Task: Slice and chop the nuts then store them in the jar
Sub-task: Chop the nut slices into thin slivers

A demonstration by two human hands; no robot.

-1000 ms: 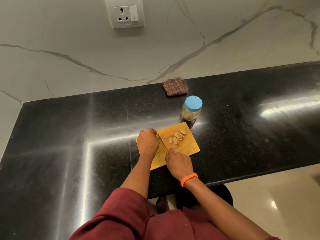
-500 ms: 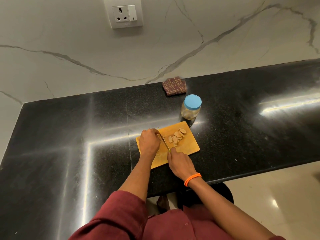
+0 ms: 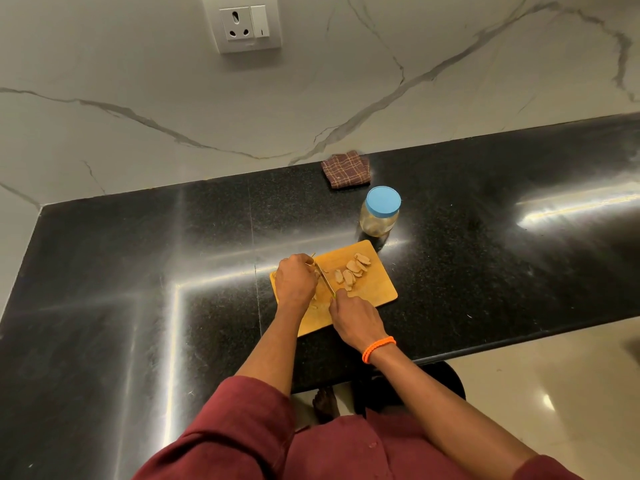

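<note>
Seen from above: a wooden cutting board (image 3: 375, 289) lying on a shiny black counter (image 3: 138, 271), near the front edge.

Right hand (image 3: 355, 318) curled tight round the handle of a small knife (image 3: 325, 280), with an orange band (image 3: 378, 348) on the wrist. Handle hidden inside the fist. Thin blade pointing away, up and to the left, over the middle of the board, with its tip close to the other hand.

Left hand (image 3: 296, 280) resting on the left part of the board, fingers bent down and bunched just beside the blade. Maybe pinching a nut under the fingertips, but too small and hidden to tell for sure. A few little cut bits (image 3: 314, 303) lying on the board right below this hand.

A small heap of pale nut slices (image 3: 352, 270) on the far right part of the board, to the right of the blade, not touching either hand. Some slices lying on top of others.

Glass jar (image 3: 379, 218) standing upright on the counter just behind the board's far right corner, blue lid (image 3: 383, 200) on. Something pale at the bottom of the jar.

Brown checked cloth (image 3: 345, 169) folded behind the jar, right against the white marble wall (image 3: 346, 81). Wall socket (image 3: 244, 24) high up on that wall.

Dark red sleeves (image 3: 242, 427) at the bottom of the view.
</note>
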